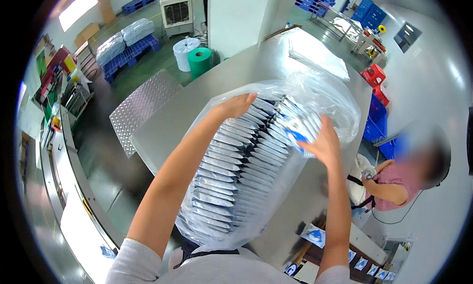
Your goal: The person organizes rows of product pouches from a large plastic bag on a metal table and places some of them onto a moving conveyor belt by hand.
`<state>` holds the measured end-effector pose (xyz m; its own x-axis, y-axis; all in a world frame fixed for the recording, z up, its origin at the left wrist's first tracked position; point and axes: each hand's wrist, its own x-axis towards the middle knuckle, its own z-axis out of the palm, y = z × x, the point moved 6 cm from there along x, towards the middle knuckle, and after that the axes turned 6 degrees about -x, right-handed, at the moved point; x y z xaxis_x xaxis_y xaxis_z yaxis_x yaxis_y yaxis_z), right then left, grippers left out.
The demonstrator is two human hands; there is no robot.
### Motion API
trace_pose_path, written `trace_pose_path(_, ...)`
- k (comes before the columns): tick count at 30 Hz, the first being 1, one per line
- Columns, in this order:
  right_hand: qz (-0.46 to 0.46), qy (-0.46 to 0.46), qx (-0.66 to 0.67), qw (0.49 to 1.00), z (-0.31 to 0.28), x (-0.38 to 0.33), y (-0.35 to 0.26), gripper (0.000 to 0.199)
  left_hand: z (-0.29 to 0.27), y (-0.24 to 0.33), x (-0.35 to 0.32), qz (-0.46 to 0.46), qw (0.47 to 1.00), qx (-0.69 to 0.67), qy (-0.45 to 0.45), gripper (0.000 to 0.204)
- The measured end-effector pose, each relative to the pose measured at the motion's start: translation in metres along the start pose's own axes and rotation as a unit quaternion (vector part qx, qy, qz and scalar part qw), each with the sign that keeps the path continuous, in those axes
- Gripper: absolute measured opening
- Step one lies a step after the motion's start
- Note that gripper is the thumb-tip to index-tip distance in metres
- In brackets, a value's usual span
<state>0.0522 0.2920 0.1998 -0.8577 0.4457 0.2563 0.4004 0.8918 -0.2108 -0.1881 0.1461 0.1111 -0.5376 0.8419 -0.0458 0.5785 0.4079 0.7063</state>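
A large clear plastic bag (pixel 288 185) lies open on the metal table in front of me. Inside it, flat white-and-blue packets (pixel 214 185) stand on edge in two long rows. My right hand (pixel 326 143) grips a small bundle of packets (pixel 303 129) at the far right end of the rows, thumb on the near side. At the far end of the left row, my left hand (pixel 237 106) rests with its fingers stretched out against the packets and the bag's rim. Its fingertips are partly hard to make out.
The steel table (pixel 157 131) carries more folded clear film (pixel 315 52) at its far end. To the right, a co-worker in a pink top (pixel 394 185) stands close by. Loose packets (pixel 314 234) lie on a conveyor at lower right. A green roll (pixel 200 62) stands beyond the table.
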Motion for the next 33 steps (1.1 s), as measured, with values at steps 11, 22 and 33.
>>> trace_pose_path(11, -0.19, -0.08, -0.129, 0.97, 0.187, 0.112, -0.128, 0.087, -0.058, 0.095, -0.152, 0.104, 0.993, -0.045, 0.034, 0.041)
trace_pose_path(22, -0.167, -0.103, -0.124, 0.973, 0.178, 0.109, -0.126, 0.097, 0.037, 0.066, -0.329, 0.095, 0.963, 0.143, -0.207, 0.028)
trace_pose_path(33, -0.166, -0.139, -0.119, 0.969, 0.176, 0.11, -0.13, 0.095, 0.024, 0.071, -0.255, 0.089, 0.983, 0.154, -0.033, 0.057)
